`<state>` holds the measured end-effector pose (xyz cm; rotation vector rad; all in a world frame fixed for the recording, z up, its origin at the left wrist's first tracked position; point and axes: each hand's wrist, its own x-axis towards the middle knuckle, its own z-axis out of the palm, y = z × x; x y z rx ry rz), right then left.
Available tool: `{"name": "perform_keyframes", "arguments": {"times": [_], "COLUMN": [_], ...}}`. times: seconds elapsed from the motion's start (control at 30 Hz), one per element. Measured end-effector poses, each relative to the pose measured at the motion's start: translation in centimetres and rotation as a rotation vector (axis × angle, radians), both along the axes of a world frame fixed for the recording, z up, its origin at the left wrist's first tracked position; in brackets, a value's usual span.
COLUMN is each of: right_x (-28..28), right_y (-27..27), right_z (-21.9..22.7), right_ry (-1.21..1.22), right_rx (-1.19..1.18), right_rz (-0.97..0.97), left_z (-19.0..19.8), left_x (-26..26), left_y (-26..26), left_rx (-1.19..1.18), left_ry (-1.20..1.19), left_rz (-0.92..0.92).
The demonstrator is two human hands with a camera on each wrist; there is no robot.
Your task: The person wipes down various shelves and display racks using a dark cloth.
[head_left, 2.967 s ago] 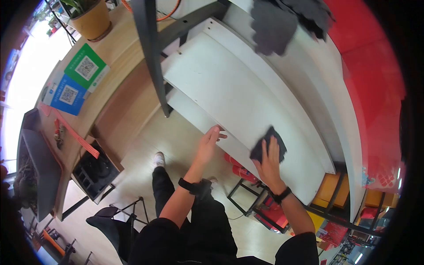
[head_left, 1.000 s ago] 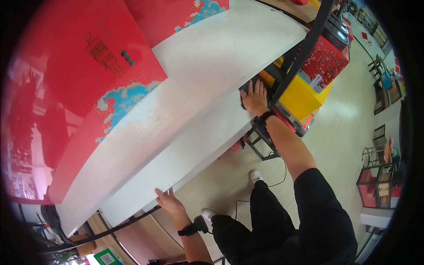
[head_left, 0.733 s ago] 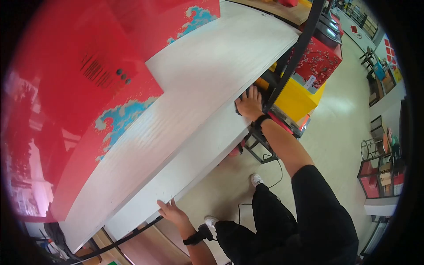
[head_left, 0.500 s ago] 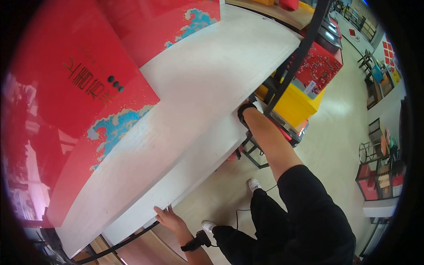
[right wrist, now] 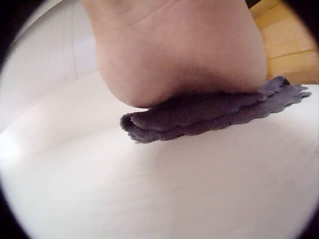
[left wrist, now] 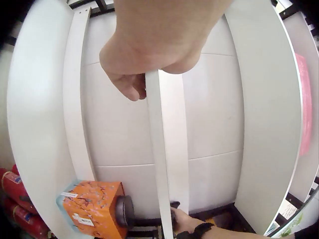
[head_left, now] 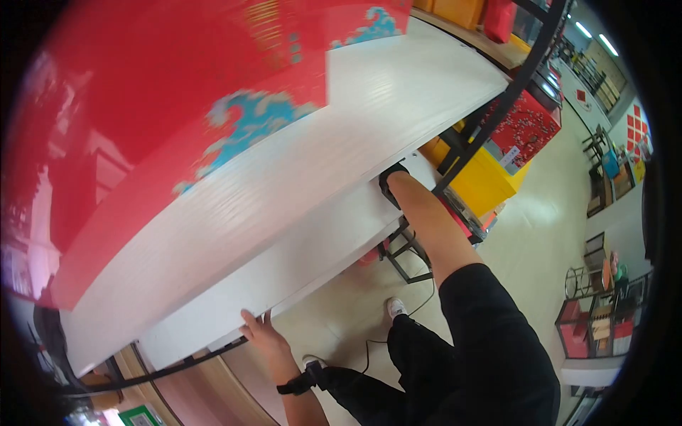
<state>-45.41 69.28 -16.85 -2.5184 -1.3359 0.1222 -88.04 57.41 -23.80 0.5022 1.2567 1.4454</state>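
My left hand [head_left: 264,335] holds the front edge of the lower white shelf board [head_left: 312,248]. In the left wrist view its curled fingers [left wrist: 130,90] show on one side of that board, seen edge-on. Under the overhang of the upper white shelf [head_left: 298,156], my right hand [right wrist: 179,55] is at the far right end of the lower board. Its palm presses a folded dark grey cloth [right wrist: 214,117] with scalloped edges down on the white surface. Its fingers are hidden in the head and right wrist views.
Big red boxes [head_left: 163,92] with blue wave patterns stand on the upper shelf. A black metal post [head_left: 497,113] rises beside the right forearm, with a yellow box [head_left: 490,177] behind it. An orange box [left wrist: 97,204] sits one shelf lower, near red fire extinguishers [left wrist: 22,214].
From the shelf seen from its other end, the head view has swung round to the right. The right hand, with the cloth, has slid back beneath the upper shelf. The left hand now holds the board's edge.
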Motion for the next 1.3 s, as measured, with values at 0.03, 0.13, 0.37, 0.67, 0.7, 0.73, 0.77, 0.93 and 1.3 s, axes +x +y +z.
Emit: {"name": "perform_keyframes", "arguments": {"times": [0.03,0.13,0.37,0.67,0.7,0.73,0.77,0.93,1.3], "right_x": [-1.4,-7.1,-21.5,-38.8,-41.6,-44.3,-47.3,-59.7,-68.0], "right_y": [0.5,0.9,3.7,6.8,6.8,6.7,6.7,9.5,17.8], "right_z": [-0.4,0.6,0.2,-0.1,-0.3,-0.5,-0.9,-1.1,-3.7], "right_ry": [-0.014,-0.04,-0.055,-0.123,-0.111,-0.101,-0.086,-0.004,-0.088], "right_rx": [0.006,-0.044,-0.118,-0.495,-0.352,-0.21,-0.066,0.299,0.386], "right_rz": [0.016,0.109,0.419,0.769,0.774,0.781,0.785,1.327,1.77], "left_z": [0.2,0.7,-0.2,-0.4,-0.4,-0.4,-0.7,-2.4,-1.7], "left_x": [0.1,0.1,-0.1,-4.1,-4.9,-6.0,-7.4,-13.8,-16.9], "left_y": [0.1,0.1,-0.2,-1.5,-1.4,-1.3,-1.1,-2.0,-1.4], "left_rx": [-0.005,-0.004,0.044,0.105,0.113,0.122,0.132,0.215,0.193], "left_ry": [0.0,-0.029,-0.109,-0.063,-0.072,-0.081,-0.061,-0.018,-0.194], "left_rz": [0.003,-0.009,-0.053,-0.21,-0.207,-0.202,-0.209,-0.157,-0.087]}}
